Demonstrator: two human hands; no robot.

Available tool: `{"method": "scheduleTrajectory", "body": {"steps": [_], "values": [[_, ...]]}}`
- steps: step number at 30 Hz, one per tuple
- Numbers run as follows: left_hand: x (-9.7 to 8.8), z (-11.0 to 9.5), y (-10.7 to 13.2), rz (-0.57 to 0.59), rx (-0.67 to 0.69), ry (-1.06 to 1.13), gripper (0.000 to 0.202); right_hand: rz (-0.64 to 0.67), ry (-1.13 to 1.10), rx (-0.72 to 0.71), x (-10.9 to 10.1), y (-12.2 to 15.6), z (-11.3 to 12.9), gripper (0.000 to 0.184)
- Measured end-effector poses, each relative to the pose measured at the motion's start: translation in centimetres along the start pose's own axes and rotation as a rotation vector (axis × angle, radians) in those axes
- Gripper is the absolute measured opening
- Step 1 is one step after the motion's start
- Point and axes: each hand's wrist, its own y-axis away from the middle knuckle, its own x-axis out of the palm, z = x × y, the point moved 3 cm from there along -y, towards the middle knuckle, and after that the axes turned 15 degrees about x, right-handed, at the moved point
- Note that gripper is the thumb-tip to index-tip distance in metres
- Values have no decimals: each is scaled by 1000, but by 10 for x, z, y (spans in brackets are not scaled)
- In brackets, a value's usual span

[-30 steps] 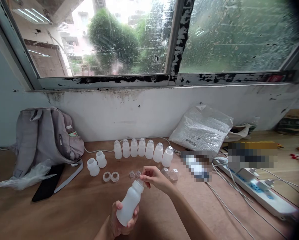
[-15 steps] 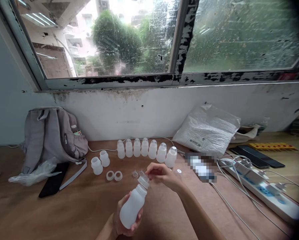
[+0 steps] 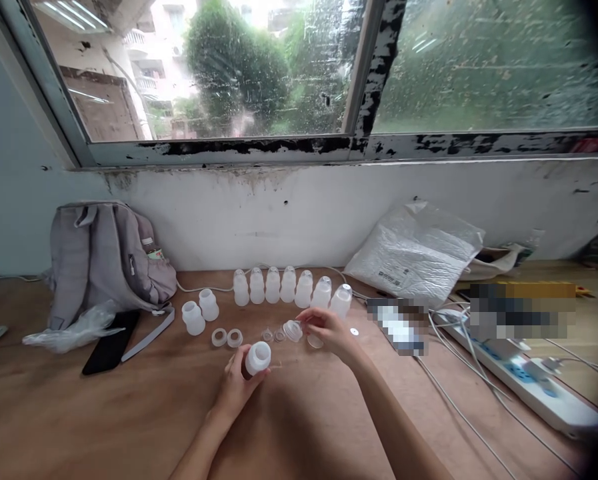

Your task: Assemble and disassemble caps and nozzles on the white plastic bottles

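Note:
My left hand (image 3: 236,380) is closed round a frosted baby bottle (image 3: 257,360), its open mouth tipped up towards me. To its right, my right hand (image 3: 331,332) pinches a clear ringed bottle top (image 3: 293,331), apart from the bottle. Small clear nipples (image 3: 267,335) lie just left of that top, and a clear round piece (image 3: 315,342) is under my right hand. Two white collar rings (image 3: 235,338) rest further left. Behind them stand two uncapped bottles (image 3: 193,319). A curved row of capped bottles (image 3: 273,287) stands near the wall.
A grey backpack (image 3: 109,260), a plastic bag (image 3: 73,330) and a black flat object (image 3: 109,343) are at left. On the right lie a silvery padded bag (image 3: 419,250), a blurred-out device (image 3: 399,327), a power strip (image 3: 553,400) and trailing cables. A small white disc (image 3: 354,332) lies nearby.
The clear top has come away from the bottle's neck. My left hand has moved the bottle up and left and turned its mouth towards me.

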Motion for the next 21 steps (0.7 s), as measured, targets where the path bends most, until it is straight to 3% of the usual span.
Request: {"method": "scheduleTrajectory", "body": {"steps": [6, 10, 13, 17, 21], "values": [[0, 4, 0, -44, 51, -186, 40, -12, 142, -37, 3, 0, -4, 17], [-7, -16, -6, -97, 197, -179, 57, -37, 191, -63, 3, -1, -5, 18], [-15, -36, -16, -11, 251, -216, 48, -44, 194, -63, 2, -2, -5, 18], [-33, -54, -42, 156, 247, -287, 35, -58, 203, -76, 0, -1, -5, 17], [-64, -58, -87, 163, 293, -454, 40, -65, 211, -93, -1, -1, -5, 16]]}}
